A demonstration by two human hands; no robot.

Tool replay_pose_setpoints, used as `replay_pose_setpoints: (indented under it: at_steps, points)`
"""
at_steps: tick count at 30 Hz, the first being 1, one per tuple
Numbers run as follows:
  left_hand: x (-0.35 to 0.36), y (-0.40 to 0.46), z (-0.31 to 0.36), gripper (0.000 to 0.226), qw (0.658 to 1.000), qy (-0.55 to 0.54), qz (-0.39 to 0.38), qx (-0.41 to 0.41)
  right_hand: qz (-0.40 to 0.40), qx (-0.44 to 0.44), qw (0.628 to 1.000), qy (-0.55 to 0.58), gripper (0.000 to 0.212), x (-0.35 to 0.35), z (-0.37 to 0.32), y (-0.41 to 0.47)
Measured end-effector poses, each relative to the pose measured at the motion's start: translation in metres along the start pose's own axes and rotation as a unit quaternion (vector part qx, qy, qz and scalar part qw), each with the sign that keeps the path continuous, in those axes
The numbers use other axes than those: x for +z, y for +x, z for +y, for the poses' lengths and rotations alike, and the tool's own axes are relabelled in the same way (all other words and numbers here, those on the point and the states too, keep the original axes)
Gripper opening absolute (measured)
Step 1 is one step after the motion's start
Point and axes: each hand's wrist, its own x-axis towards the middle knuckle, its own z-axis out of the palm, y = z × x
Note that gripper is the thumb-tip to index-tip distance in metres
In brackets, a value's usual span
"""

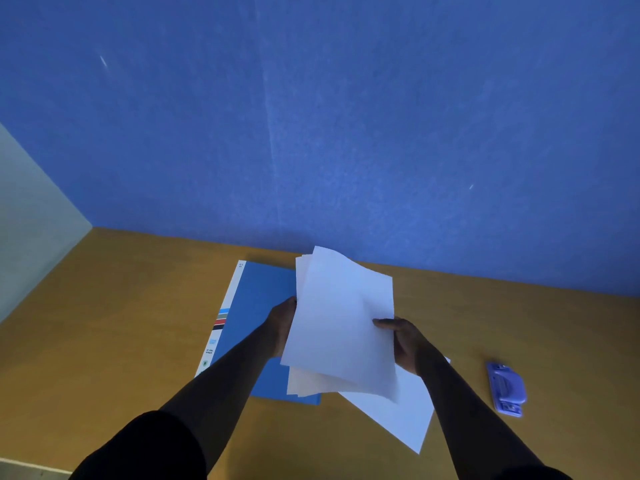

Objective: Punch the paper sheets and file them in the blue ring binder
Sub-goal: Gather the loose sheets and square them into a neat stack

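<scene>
Desk (121, 323): wooden, against blue wall (346, 116).
Binder (258, 299): blue, closed, flat.
Sheets (341, 327): fanned, lifted; left hand (282, 327) grips edge, right hand (405, 344) pinches them.
Punch (506, 389): right, apart.

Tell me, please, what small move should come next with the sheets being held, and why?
Probably square the stack: the paper sheets, gripped by the left hand and right hand, are fanned unevenly. The hole punch lies untouched; the blue ring binder is closed.
</scene>
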Motion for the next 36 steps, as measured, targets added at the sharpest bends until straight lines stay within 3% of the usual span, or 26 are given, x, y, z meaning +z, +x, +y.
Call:
replay_pose_setpoints:
  at_steps: [6, 10, 16, 18, 21, 27, 36]
  points:
    - [0.0, 0.004, 0.003, 0.042, 1.0, -0.016, 0.009, -0.026, 0.099, -0.049, 0.99, -0.092, 0.051, -0.01, -0.007, 0.015]
    - [0.007, 0.006, -0.003, 0.032, 0.994, 0.091, 0.043, 0.041, 0.129, -0.083, 0.979, -0.133, 0.064, -0.01, -0.011, 0.024]
    - [0.013, 0.009, -0.005, 0.043, 0.951, 0.208, 0.167, 0.156, 0.114, -0.101, 0.955, -0.253, 0.036, -0.012, -0.017, 0.039]
    - [0.01, 0.011, -0.006, 0.047, 0.936, 0.237, 0.193, 0.174, 0.138, -0.096, 0.922, -0.348, 0.035, -0.019, -0.016, 0.047]
    - [0.001, 0.012, -0.007, 0.049, 0.915, 0.266, 0.242, 0.181, 0.173, -0.093, 0.823, -0.533, 0.047, -0.034, -0.009, 0.058]
    - [-0.014, 0.013, -0.012, 0.044, 0.905, 0.261, 0.296, 0.157, 0.176, -0.054, 0.676, -0.714, 0.073, -0.05, 0.017, 0.073]
    - [-0.021, 0.011, -0.017, 0.043, 0.901, 0.274, 0.308, 0.134, 0.209, -0.049, 0.676, -0.704, 0.061, -0.062, 0.009, 0.079]
